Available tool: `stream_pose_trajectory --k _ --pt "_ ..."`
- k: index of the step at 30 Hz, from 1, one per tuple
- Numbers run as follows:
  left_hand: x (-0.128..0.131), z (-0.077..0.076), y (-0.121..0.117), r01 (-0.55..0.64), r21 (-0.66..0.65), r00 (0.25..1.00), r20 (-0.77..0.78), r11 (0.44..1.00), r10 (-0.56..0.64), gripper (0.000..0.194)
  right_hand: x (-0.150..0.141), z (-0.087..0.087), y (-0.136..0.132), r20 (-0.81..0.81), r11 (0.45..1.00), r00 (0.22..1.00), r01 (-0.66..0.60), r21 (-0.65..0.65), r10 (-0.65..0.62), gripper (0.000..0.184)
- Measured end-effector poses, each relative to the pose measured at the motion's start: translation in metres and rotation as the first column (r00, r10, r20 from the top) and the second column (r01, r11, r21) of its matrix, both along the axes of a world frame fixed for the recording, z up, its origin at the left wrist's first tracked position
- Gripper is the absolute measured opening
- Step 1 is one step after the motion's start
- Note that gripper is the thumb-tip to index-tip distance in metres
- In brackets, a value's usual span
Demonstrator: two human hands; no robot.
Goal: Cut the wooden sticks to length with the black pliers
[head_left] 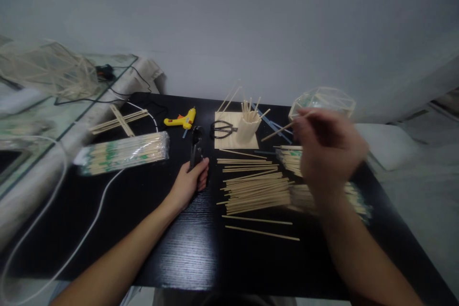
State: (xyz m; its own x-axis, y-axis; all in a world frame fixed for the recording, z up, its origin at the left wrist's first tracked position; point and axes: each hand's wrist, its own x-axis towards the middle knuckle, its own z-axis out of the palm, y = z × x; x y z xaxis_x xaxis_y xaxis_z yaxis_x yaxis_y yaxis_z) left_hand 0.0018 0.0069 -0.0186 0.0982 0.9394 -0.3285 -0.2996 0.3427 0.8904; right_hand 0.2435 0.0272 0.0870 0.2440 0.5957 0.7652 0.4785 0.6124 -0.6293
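Note:
My left hand is closed around a black hand tool with a curved upper end; its exact kind is too dark to tell. Raised above the table's right side, my right hand is blurred by motion and pinches a thin wooden stick that slants down to the left. Left of that stick, a wooden holder with several sticks upright in it stands on a square wooden board. Black-handled scissors lie across the board. Many loose sticks are spread in front of it.
A yellow glue gun lies behind my left hand. Farther left are a bagged bundle of sticks, crossed loose sticks and a white cable. More bagged sticks lie partly behind my right arm. A stick-framed form stands at the back right.

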Motion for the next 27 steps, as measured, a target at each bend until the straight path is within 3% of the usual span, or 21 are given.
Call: stream_pose_trajectory --k 3,6,13,17,19,23,25,27 --pt "0.0 -0.001 0.0 0.002 -0.006 1.0 0.015 1.0 -0.002 0.041 0.0 0.009 0.009 -0.145 0.989 0.986 0.097 0.107 -0.081 0.007" --pt "0.0 -0.001 0.0 0.004 -0.007 1.0 0.019 1.0 -0.004 0.041 -0.001 0.006 0.026 -0.157 0.991 0.986 0.08 0.106 -0.063 0.006" --pt "-0.001 -0.002 0.001 0.011 -0.016 1.0 0.017 1.0 -0.01 0.045 0.0 -0.01 0.061 -0.128 0.996 0.988 -0.084 0.012 0.085 0.018" --pt "-0.001 -0.003 0.001 0.01 -0.019 1.0 0.016 1.0 -0.009 0.043 0.0 -0.023 0.073 -0.102 0.978 0.985 -0.151 -0.146 0.137 0.017" --pt "-0.001 -0.002 0.001 0.003 -0.021 1.0 0.012 1.0 -0.003 0.043 -0.002 -0.031 0.073 -0.111 0.964 0.984 -0.163 -0.21 0.142 0.022" --pt "-0.001 -0.002 0.001 0.009 -0.017 1.0 0.019 1.0 -0.009 0.044 -0.009 -0.044 0.051 -0.135 0.972 0.987 -0.117 -0.202 0.091 0.039" --pt "-0.001 -0.002 0.0 0.015 -0.013 1.0 0.02 1.0 -0.015 0.044 -0.011 -0.05 0.036 -0.023 0.964 0.995 -0.105 -0.243 0.102 0.028" --pt "-0.001 -0.002 0.0 0.012 -0.008 1.0 0.014 1.0 -0.012 0.044 -0.01 -0.057 0.024 0.17 0.922 0.962 -0.139 -0.362 0.212 0.011"
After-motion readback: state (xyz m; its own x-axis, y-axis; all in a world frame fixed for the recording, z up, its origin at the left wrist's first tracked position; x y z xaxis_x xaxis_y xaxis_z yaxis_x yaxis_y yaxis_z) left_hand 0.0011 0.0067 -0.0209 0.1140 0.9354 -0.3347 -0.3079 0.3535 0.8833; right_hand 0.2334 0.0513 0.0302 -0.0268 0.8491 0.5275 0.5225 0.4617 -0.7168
